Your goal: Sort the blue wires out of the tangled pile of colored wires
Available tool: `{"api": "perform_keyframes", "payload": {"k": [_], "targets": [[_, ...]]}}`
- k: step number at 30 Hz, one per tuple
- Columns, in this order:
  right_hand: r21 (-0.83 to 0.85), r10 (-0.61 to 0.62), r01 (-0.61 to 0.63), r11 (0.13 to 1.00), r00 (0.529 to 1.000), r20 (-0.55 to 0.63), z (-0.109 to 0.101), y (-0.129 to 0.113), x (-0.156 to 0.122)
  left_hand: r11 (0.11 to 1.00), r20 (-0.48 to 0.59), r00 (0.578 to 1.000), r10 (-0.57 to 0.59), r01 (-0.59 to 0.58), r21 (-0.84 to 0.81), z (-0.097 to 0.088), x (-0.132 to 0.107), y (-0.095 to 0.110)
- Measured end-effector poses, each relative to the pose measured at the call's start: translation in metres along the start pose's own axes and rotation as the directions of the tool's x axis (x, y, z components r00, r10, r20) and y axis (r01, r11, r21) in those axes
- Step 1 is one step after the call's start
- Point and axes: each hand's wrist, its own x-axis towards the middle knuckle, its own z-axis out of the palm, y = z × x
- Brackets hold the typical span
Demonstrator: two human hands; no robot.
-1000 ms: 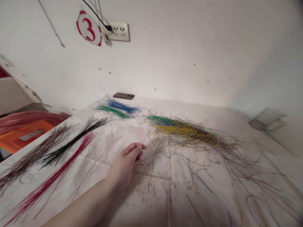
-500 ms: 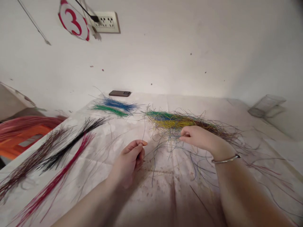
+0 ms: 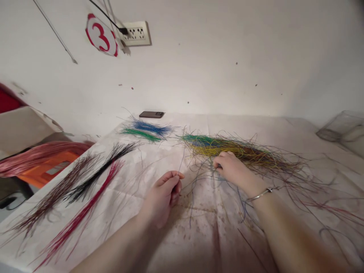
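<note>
Pinching one thin wire [image 3: 181, 161] between thumb and index of left hand [image 3: 169, 187], on the near side of the left end of the mixed wire pile [image 3: 241, 151]. Resting right hand [image 3: 229, 165] at the pile's near edge with fingers bent, pointing forward-left; not seeing whether gripping anything. Slanting both forearms [image 3: 119, 240] inward. Counting one pile, five sorted bundles left of it: blue bundle [image 3: 152, 127], green bundle [image 3: 142, 134], black bundle [image 3: 102, 170], red bundle [image 3: 87, 211], brown bundle [image 3: 61, 193]; one phone [image 3: 151, 114].

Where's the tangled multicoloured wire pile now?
Head view: the tangled multicoloured wire pile lies right of centre on the white cloth, the bare right hand at its near edge.
</note>
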Motion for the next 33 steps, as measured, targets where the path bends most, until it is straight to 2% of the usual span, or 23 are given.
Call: {"api": "perform_keyframes", "payload": {"k": [5,11,13,15,19,21,26,33], "targets": [[0.065,-0.004,0.004,0.998,1.0,-0.001,-0.013,0.004,0.001,1.0,-0.028,0.999,-0.029,0.029,-0.008,0.0,-0.001,0.003],[0.096,0.042,-0.029,0.995,0.991,-0.13,-0.039,-0.003,-0.008,1.0,-0.033,0.999,-0.003,0.003,-0.003,0.0,-0.002,0.007],[0.097,0.047,-0.036,0.995,0.992,-0.115,-0.046,-0.009,-0.011,1.0,-0.03,1.0,0.001,-0.001,-0.009,0.0,-0.002,0.007],[0.094,0.022,-0.017,0.995,0.998,-0.053,-0.048,-0.017,-0.013,1.0,-0.029,1.0,-0.008,0.007,-0.015,-0.001,-0.001,0.006],[0.104,-0.044,0.032,0.994,0.992,0.116,-0.038,-0.03,-0.014,1.0,-0.024,1.0,0.003,-0.003,-0.007,-0.002,0.001,0.004],[0.095,-0.072,0.058,0.994,0.986,0.148,-0.027,-0.034,-0.013,1.0,-0.033,0.999,0.008,-0.008,0.0,-0.002,0.001,0.004],[0.101,-0.163,0.153,0.983,0.981,0.101,-0.007,-0.045,-0.015,1.0,-0.04,0.999,-0.009,0.009,-0.004,-0.001,0.0,0.004],[0.139,-0.248,0.238,0.961,0.967,0.058,-0.009,-0.067,-0.019,1.0,-0.018,1.0,0.005,-0.006,-0.008,-0.001,-0.001,0.003]]}}
